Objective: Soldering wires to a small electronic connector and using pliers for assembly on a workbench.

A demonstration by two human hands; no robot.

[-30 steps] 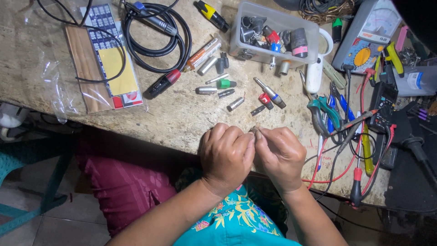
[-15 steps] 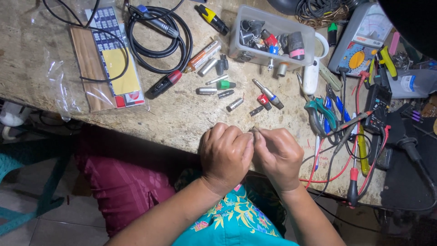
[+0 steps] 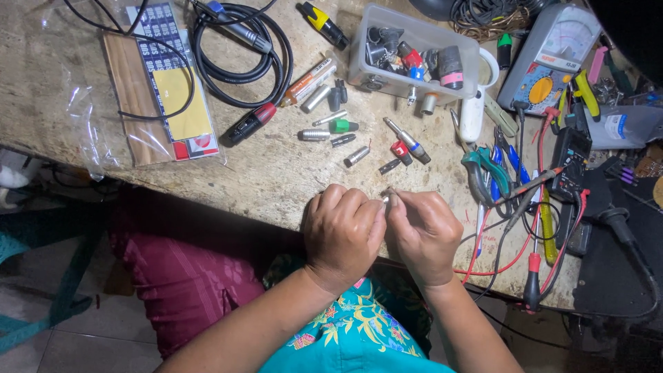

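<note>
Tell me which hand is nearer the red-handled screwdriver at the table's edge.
Right. The right hand sits just left of the red-handled screwdriver, with cables between them. The left hand is farther off, on the right hand's other side.

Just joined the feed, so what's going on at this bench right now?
A person pinches a small metal part between both hands, left hand and right hand, at the bench edge. Loose connector pieces lie just beyond, with a coiled cable, a parts tub and a meter further back.
</note>
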